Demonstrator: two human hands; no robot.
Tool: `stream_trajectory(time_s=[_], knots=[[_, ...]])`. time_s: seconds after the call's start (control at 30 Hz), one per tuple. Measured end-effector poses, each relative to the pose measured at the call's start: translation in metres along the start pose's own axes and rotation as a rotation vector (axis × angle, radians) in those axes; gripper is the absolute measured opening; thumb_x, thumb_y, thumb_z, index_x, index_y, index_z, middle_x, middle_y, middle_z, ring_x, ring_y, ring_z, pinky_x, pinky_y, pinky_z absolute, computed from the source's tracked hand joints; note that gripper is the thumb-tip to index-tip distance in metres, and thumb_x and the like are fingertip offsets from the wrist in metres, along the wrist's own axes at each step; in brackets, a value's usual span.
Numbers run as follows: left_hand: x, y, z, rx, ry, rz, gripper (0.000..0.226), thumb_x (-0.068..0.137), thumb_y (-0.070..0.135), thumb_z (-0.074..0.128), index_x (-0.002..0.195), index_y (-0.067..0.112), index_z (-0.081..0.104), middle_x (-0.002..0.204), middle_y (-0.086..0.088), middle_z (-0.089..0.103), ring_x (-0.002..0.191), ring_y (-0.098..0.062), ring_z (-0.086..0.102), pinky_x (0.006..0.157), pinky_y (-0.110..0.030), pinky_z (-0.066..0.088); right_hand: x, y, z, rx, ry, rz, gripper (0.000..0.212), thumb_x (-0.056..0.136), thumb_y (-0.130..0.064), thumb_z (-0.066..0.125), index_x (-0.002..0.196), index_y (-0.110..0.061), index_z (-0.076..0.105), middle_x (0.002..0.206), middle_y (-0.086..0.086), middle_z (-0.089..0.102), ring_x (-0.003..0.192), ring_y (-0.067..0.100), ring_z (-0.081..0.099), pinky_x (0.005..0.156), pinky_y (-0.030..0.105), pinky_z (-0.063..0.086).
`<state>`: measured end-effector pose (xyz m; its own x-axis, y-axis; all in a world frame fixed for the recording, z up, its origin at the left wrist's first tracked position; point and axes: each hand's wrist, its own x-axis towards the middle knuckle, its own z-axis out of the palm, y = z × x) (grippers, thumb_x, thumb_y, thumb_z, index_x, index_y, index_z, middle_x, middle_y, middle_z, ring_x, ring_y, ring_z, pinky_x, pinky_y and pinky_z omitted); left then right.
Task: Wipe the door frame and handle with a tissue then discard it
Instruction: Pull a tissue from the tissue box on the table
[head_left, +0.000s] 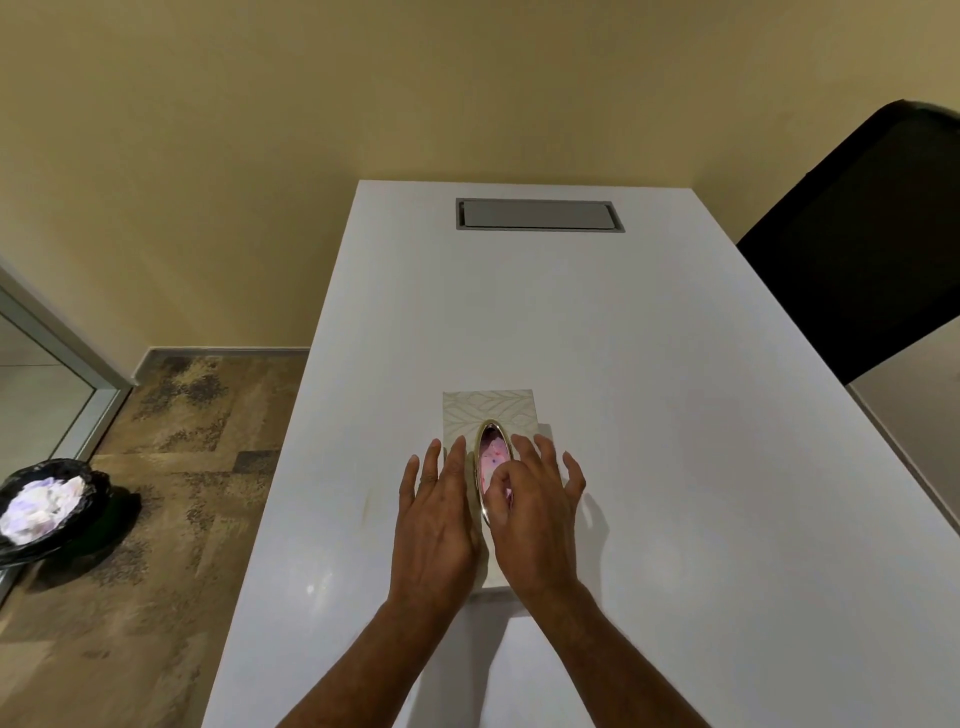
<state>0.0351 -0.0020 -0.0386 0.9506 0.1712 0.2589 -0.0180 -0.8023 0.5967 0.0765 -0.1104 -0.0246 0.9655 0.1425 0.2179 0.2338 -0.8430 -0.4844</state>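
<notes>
A cream patterned tissue box (491, 408) lies on the white table (649, 415), with a gold-rimmed oval slot showing a pink tissue (491, 454). My left hand (436, 512) rests flat on the left side of the box, fingers spread. My right hand (535, 501) lies over the right side, its thumb and forefinger dipping into the slot at the tissue; whether they pinch it is unclear. A grey metal door frame (67, 348) with glass stands at the far left. No door handle is in view.
A bin lined with a black bag (47, 501), holding crumpled white tissues, stands on the patterned floor at the left. A black chair back (862, 244) rises at the table's right. A grey cable hatch (540, 214) is set into the table's far end.
</notes>
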Motion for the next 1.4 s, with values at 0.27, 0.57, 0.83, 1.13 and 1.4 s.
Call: stream_trajectory(time_s=[0.27,0.57,0.83,1.13,1.4], knots=[[0.000,0.004,-0.002,-0.035,0.054,0.027,0.056,0.104,0.037,0.045,0.154,0.015,0.035,0.156,-0.007,0.028,0.147,-0.022,0.021,0.124,-0.017,-0.008,-0.004,-0.005,-0.008,0.092,0.122,-0.009,0.010,0.088,-0.013,0.071,0.096,-0.006,0.072,0.117,0.015,0.074,0.119,0.036,0.065,0.105,0.061,0.043],[0.000,0.005,-0.003,-0.061,0.069,0.014,0.070,0.089,0.025,0.064,0.153,0.015,0.037,0.155,-0.009,0.030,0.147,-0.018,0.017,0.123,-0.016,-0.008,0.001,0.000,-0.004,0.091,0.025,0.048,0.024,0.097,-0.028,0.057,0.098,-0.012,0.074,0.141,0.010,0.062,0.140,0.030,0.046,0.118,0.053,0.028],[-0.001,-0.002,0.002,-0.028,-0.089,-0.065,0.062,0.101,0.045,0.043,0.156,0.029,0.019,0.163,0.010,-0.005,0.158,-0.011,-0.004,0.122,-0.019,-0.020,-0.005,-0.007,-0.011,0.217,0.133,0.102,0.031,0.083,-0.023,0.078,0.105,-0.003,0.067,0.110,0.019,0.072,0.114,0.030,0.062,0.107,0.048,0.039],[-0.001,0.001,0.000,-0.008,-0.025,0.001,0.062,0.098,0.031,0.053,0.155,0.013,0.039,0.161,0.004,0.015,0.154,-0.003,-0.005,0.124,-0.020,-0.014,-0.006,-0.014,-0.014,0.310,0.157,0.163,0.013,0.094,-0.016,0.070,0.100,-0.004,0.067,0.094,0.009,0.069,0.090,0.024,0.057,0.078,0.044,0.058],[-0.001,0.001,-0.002,0.051,-0.036,-0.002,0.060,0.096,0.031,0.054,0.153,0.011,0.046,0.162,-0.002,0.029,0.152,-0.020,0.017,0.127,-0.029,-0.007,-0.004,-0.012,-0.011,0.318,0.167,0.154,0.007,0.092,-0.015,0.071,0.096,-0.009,0.073,0.094,0.008,0.076,0.083,0.017,0.062,0.080,0.037,0.056]])
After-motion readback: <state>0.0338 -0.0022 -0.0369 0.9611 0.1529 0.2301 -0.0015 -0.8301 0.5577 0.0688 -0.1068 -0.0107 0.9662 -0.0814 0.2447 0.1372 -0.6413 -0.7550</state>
